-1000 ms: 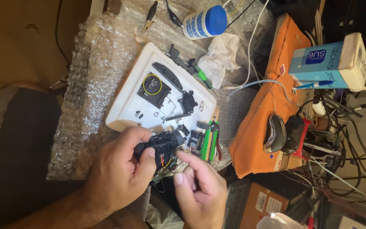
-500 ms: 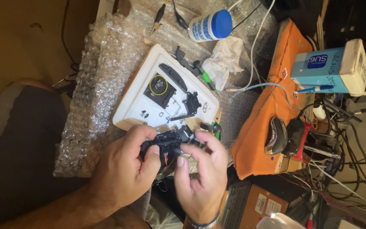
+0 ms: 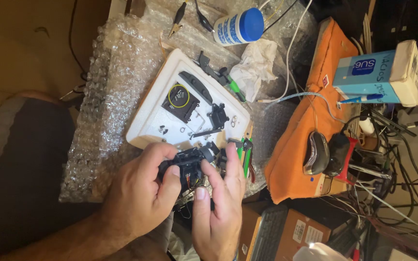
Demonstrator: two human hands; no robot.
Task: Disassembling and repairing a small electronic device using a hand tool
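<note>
A small black plastic electronic assembly point(image 3: 189, 166) with exposed wires is gripped at six o'clock by the left hand point(image 3: 139, 193) and right hand point(image 3: 218, 203), fingers closed around it. Below the white foam tray point(image 3: 146, 130), it is best held steady, wires unstrained.

A black plastic assembly point(image 3: 189, 166) with thin orange and red wires is showing between the hands. The foam tray point(image 3: 170, 99) is showing white, carrying black parts and a yellow ring point(image 3: 179, 95). Clear bubble wrap point(image 3: 117, 77) is glinting pale grey. The pliers point(image 3: 244, 153) are showing green handles. The bottle point(image 3: 238, 26) is wearing a blue cap over a white printed body. An orange cloth point(image 3: 306, 111) is draping beside a light blue and cream box point(image 3: 378, 72).
</note>
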